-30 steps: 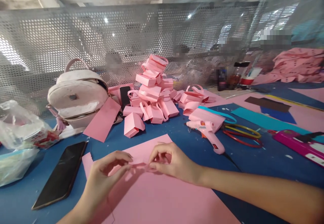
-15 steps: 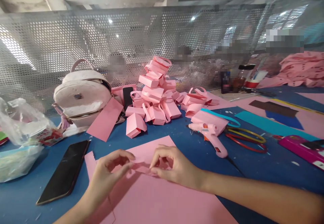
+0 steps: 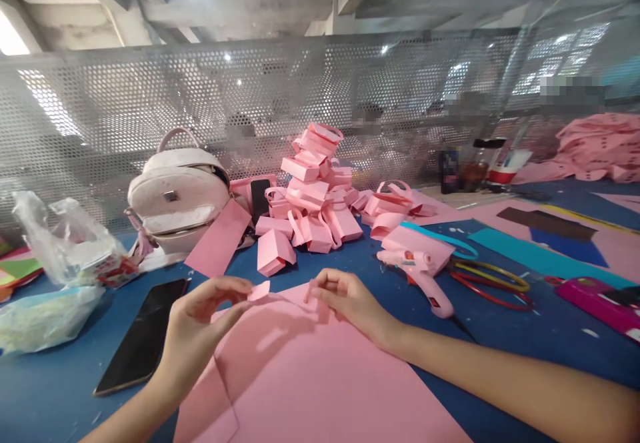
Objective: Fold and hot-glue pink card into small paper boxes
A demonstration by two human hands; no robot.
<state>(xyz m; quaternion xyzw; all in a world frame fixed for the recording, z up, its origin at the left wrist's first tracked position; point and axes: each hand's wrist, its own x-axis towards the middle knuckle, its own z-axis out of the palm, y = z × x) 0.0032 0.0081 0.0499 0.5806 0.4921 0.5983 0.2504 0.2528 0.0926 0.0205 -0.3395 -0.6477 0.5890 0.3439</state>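
No text, label, brand or number anywhere in view is sharp enough to read.

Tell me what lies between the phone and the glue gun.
In the head view, both hands, left and right, pinching a pink strip above the pink sheet, lie between the phone and the glue gun.

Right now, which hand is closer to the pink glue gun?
The right hand. It is just left of the glue gun, pinching a pink paper strip. The left hand holds the strip's other end, farther left, beside the phone.
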